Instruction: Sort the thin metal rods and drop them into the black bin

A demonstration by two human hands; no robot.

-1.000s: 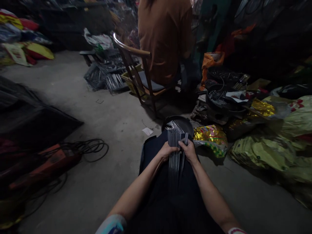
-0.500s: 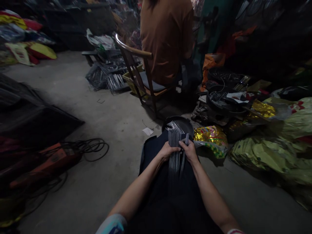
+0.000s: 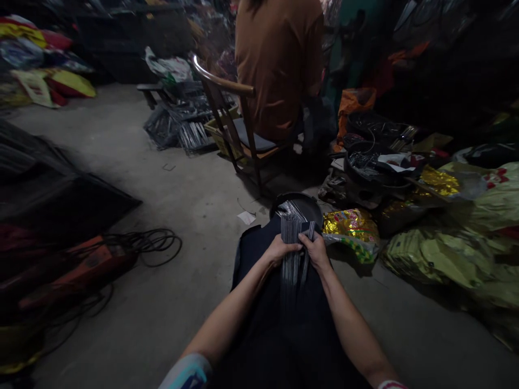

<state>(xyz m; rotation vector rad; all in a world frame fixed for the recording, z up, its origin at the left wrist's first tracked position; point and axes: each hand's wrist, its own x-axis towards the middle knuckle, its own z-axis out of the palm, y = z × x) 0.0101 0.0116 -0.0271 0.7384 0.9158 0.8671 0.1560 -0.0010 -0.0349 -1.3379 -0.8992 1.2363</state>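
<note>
Thin grey metal strips (image 3: 290, 232) form a bundle over the dark cloth (image 3: 253, 246) on my lap. My left hand (image 3: 279, 249) is closed round the bundle from its left side, thumb across the front. A smaller group of strips (image 3: 311, 231) stands apart at the right, slightly tilted, and my right hand (image 3: 315, 249) pinches it. Both thumb tips are close together at the bundle's right edge. Beyond my hands, a round black pan (image 3: 312, 208) holds more shiny strips, partly behind the bundle.
A person in a brown shirt (image 3: 278, 70) sits ahead on a wooden chair (image 3: 223, 84), back turned. Gold packaging (image 3: 352, 226) and pale green sacks (image 3: 438, 259) lie at right. An orange tool (image 3: 87, 259) with black cable (image 3: 162, 243) is at left.
The view has shifted very slightly. My hands keep nearly the same grip, and the smaller group of strips sits marginally more upright and nearer the bundle.
</note>
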